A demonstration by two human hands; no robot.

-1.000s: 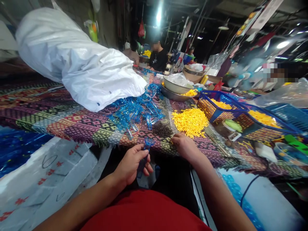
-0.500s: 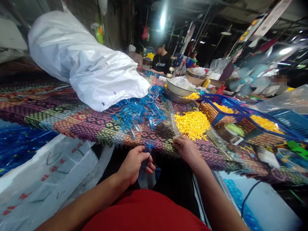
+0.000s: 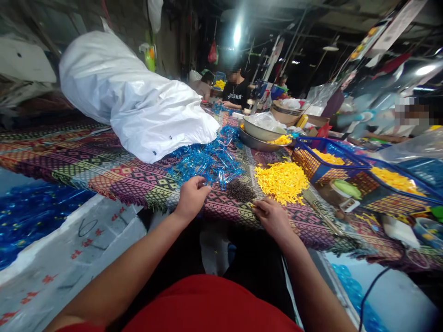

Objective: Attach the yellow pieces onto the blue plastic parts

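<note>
My left hand (image 3: 193, 197) reaches to the front edge of a heap of clear blue plastic pieces (image 3: 207, 161) on the patterned cloth. Its thumb and forefinger are a little apart, and nothing shows between them. Beside the small pile of dark beads (image 3: 240, 191), my right hand (image 3: 273, 216) rests at the table's front edge. Its fingers are pinched together; whatever they hold is too small to make out. A pile of small yellow plastic parts (image 3: 282, 182) lies just beyond my right hand.
A large white sack (image 3: 138, 97) lies across the table at left. Metal bowls (image 3: 259, 138) and blue baskets (image 3: 325, 159) of yellow parts stand at right. A white foam box (image 3: 86, 230) is below left. A person in a black shirt (image 3: 235, 94) sits across the table.
My left hand has let go of the blue plastic piece, which is out of sight now, and moved forward to the blue heap. My right hand stays by the beads.
</note>
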